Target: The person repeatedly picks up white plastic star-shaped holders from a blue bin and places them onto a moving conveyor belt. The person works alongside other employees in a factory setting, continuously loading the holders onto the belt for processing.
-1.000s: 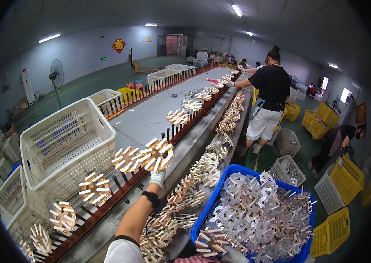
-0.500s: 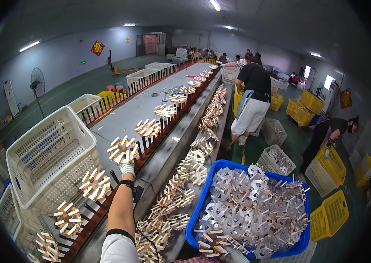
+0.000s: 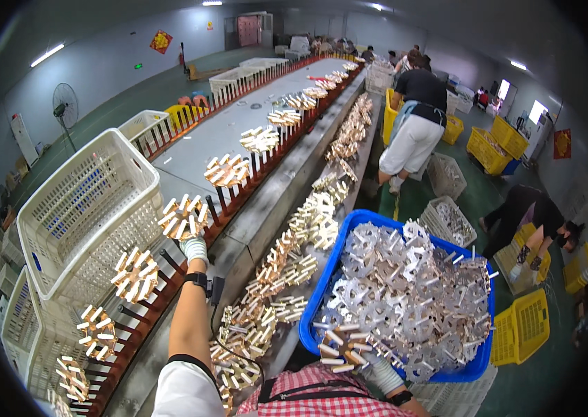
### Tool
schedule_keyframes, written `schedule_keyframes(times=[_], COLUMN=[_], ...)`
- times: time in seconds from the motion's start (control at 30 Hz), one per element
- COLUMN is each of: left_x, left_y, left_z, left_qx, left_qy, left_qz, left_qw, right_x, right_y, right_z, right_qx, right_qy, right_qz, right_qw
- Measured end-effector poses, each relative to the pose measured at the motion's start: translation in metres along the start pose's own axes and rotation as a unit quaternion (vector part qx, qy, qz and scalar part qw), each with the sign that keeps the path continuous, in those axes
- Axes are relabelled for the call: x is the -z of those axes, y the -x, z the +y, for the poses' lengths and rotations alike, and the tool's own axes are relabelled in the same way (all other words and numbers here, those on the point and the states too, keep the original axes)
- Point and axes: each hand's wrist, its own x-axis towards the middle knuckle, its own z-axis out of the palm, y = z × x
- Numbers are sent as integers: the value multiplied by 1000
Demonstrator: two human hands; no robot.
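Note:
In my left hand (image 3: pixel 194 249), which wears a whitish glove, is the lower edge of a round copper-coloured piece with white rods (image 3: pixel 183 217). This piece sits in the row along the dark posts of the line; whether a post supports it is hidden. At the lower right, my gloved right hand (image 3: pixel 381 375) is closed at the side of a similar rodded piece (image 3: pixel 342 347), its fingers partly hidden. That piece is over the near corner of a blue tub (image 3: pixel 311 313), heaped with silvery notched plates (image 3: pixel 405 299), some with white rods.
Rodded pieces lie heaped along a metal ledge (image 3: pixel 294 274). White crates (image 3: pixel 89 208) stand left of the line, and a grey table surface (image 3: pixel 196 149) runs behind the posts. A co-worker in black (image 3: pixel 422 90) stands ahead; another person (image 3: pixel 530 215) bends over yellow crates (image 3: pixel 520 326).
The view has shifted, and more of my right hand and the checked apron shows. My left hand stays at its round piece. The person at right has bent lower over the yellow crate.

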Motion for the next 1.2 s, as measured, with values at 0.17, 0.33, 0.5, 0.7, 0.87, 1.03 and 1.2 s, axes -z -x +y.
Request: schedule_keyframes(times=[0.17, 0.33, 0.5, 0.7, 0.87, 1.03, 1.2], left_x=[2, 51, 63, 60, 17, 31, 31], left_y=[141, 292, 345, 374, 383, 382, 373], left_z=[15, 68, 54, 32, 2, 21, 11], left_qx=[-119, -167, -178, -452, -444, -226, -155], left_qy=[312, 533, 515, 334, 315, 450, 342], left_qz=[76, -483, -540, -365, -351, -411, -438], left_qw=[939, 674, 642, 743, 762, 760, 817], right_x=[-5, -65, -88, -107, -118, -105, -75], right_y=[-12, -1, -25, -19, -15, -18, -30], right_z=[-23, -51, -52, -41, -43, -47, -54], right_qx=[39, 68, 48, 20, 18, 40, 113], right_qy=[33, 96, 144, 123, 111, 231, 172], right_qz=[-18, -67, -111, -108, -144, -62, -73], right_qw=[999, 991, 982, 986, 983, 970, 976])
